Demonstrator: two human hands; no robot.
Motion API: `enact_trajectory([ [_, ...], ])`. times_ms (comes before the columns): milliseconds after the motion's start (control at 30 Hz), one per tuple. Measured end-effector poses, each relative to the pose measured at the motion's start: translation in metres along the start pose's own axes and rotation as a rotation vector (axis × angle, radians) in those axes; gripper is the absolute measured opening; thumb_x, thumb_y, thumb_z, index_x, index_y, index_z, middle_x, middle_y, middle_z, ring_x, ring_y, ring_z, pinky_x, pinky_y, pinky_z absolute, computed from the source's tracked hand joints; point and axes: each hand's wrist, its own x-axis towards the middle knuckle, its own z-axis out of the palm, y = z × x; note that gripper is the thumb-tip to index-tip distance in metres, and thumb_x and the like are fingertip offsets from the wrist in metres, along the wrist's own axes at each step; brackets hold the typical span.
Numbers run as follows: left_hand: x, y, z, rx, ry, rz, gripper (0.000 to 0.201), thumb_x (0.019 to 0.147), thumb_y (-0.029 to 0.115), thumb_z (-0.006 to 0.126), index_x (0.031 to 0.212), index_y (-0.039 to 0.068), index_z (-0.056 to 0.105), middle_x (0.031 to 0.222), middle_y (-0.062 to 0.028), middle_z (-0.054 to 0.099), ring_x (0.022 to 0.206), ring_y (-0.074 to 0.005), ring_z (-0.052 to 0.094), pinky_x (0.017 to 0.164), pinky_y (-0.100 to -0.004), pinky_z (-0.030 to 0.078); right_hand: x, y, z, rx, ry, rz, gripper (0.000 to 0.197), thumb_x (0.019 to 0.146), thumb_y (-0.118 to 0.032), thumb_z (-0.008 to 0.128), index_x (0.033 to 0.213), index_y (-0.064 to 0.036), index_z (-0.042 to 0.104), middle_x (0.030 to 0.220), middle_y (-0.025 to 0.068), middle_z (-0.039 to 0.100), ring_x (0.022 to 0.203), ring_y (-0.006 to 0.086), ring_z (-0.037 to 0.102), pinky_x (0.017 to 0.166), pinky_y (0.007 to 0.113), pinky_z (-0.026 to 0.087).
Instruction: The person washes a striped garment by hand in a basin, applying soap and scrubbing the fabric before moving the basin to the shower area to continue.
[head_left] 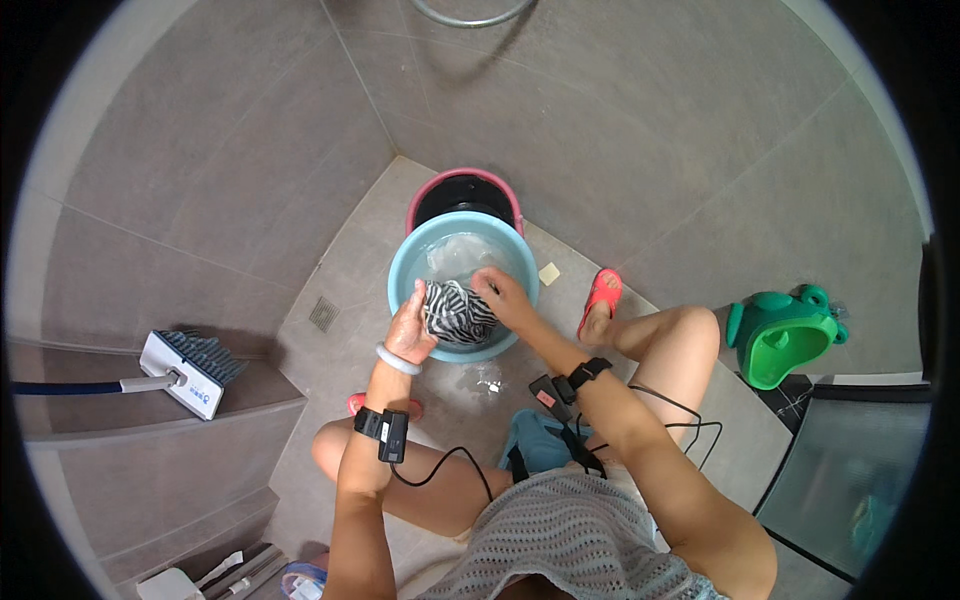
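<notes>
A black-and-white striped cloth [458, 318] is held bunched over the near part of a light blue basin [398, 282]. My left hand [408, 326] grips the cloth's left side, its thumb pointing up along the edge. At the upper right of the cloth, my right hand [500, 297] has its fingers curled in and closed on the fabric; the fingertips are partly hidden. Water and a pale, translucent patch [462, 255] show in the far half of the basin. What the cloth is, a garment or a rag, I cannot tell.
A pink-rimmed tub [463, 174] with a dark inside stands behind the basin. A pale yellow block [549, 273] lies on the floor at right, near a red slipper [602, 295]. A flat mop [190, 372] leans at left. A green child's urinal [783, 340] hangs at right.
</notes>
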Motion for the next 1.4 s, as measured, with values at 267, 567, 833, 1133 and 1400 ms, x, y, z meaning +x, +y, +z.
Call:
enact_trajectory([
  [267,-0.021,0.036,0.048,0.176,-0.016,0.243,0.019,0.090,0.017,0.050,0.104,0.005,0.055,0.094,-0.0046,0.062,0.084,-0.0146,0.061,0.075,-0.0287,0.050,0.011,-0.033,-0.004,-0.229,-0.346,-0.190,0.034,0.072,-0.033,0.071,0.069,-0.0011,0.059,0.069,0.0132,0.056,0.067,0.0271,0.052,0.065,0.036,0.042],
  [567,-0.020,0.030,-0.014,0.295,0.436,0.416,0.020,0.085,0.020,0.057,0.101,0.007,0.056,0.100,-0.0051,0.060,0.096,-0.0178,0.056,0.085,-0.0349,0.045,0.005,-0.024,-0.030,0.207,-0.106,0.396,0.027,0.080,-0.028,0.055,0.077,-0.0019,0.058,0.071,0.0064,0.056,0.071,0.0154,0.054,0.063,0.033,0.042],
  [833,0.008,-0.077,-0.006,-0.271,0.384,0.023,0.065,0.079,0.049,0.060,0.128,0.014,0.035,0.124,-0.0119,0.040,0.107,-0.0309,0.044,0.089,-0.0533,0.034,-0.051,-0.065,0.034,0.204,-0.176,0.012,0.027,0.083,-0.018,0.061,0.067,-0.0016,0.047,0.057,0.0034,0.040,0.053,0.0095,0.036,0.054,0.026,0.039],
  [1133,0.031,-0.085,0.006,-0.065,0.592,0.320,0.030,0.092,0.031,0.048,0.112,0.008,0.050,0.101,-0.0084,0.060,0.091,-0.0211,0.060,0.074,-0.0366,0.052,-0.001,-0.027,0.031,-0.491,-0.046,-0.042,0.033,0.080,-0.034,0.060,0.066,-0.0051,0.062,0.058,0.0171,0.055,0.053,0.0351,0.053,0.050,0.041,0.041],
  [1400,0.028,-0.076,0.015,0.063,0.522,0.280,0.028,0.094,0.025,0.043,0.114,0.007,0.049,0.104,-0.0097,0.059,0.092,-0.0216,0.059,0.078,-0.0352,0.050,0.014,-0.019,0.022,-0.389,0.028,0.170,0.027,0.079,-0.029,0.060,0.067,-0.0051,0.061,0.064,0.0192,0.056,0.060,0.0373,0.055,0.057,0.043,0.042],
])
